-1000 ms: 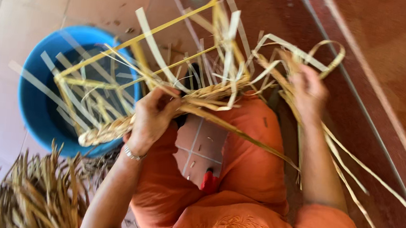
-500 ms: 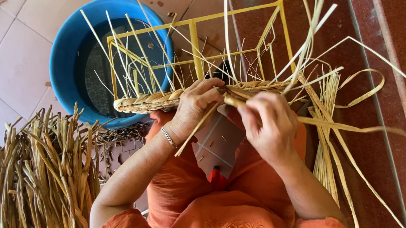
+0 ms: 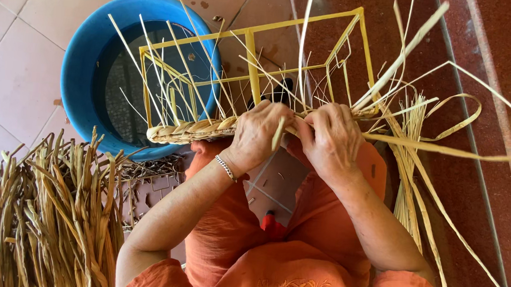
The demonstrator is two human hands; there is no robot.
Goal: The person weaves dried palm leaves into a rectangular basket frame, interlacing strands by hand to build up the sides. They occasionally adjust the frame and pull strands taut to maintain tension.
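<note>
A yellow wire frame (image 3: 251,47) shaped like a box rests across my lap, with thin pale strands sticking up from it. A braided band of dried straw (image 3: 190,130) runs along its near edge. My left hand (image 3: 257,134) grips this braid near the middle, a bead bracelet on the wrist. Right beside it, my right hand (image 3: 329,140) pinches the braid and a flat straw strip (image 3: 447,152) that trails off to the right. Both hands touch each other over the frame's near bar.
A blue plastic tub (image 3: 81,65) holding dark water stands on the tiled floor behind the frame. A heap of dried straw leaves (image 3: 52,219) lies at lower left. Loose strips (image 3: 411,190) lie on the red floor at right. My orange clothing covers the lap.
The frame has tilted back from slanting to level. My right hand came in from the far right and now meets the left at the braid. The view shifted a little.
</note>
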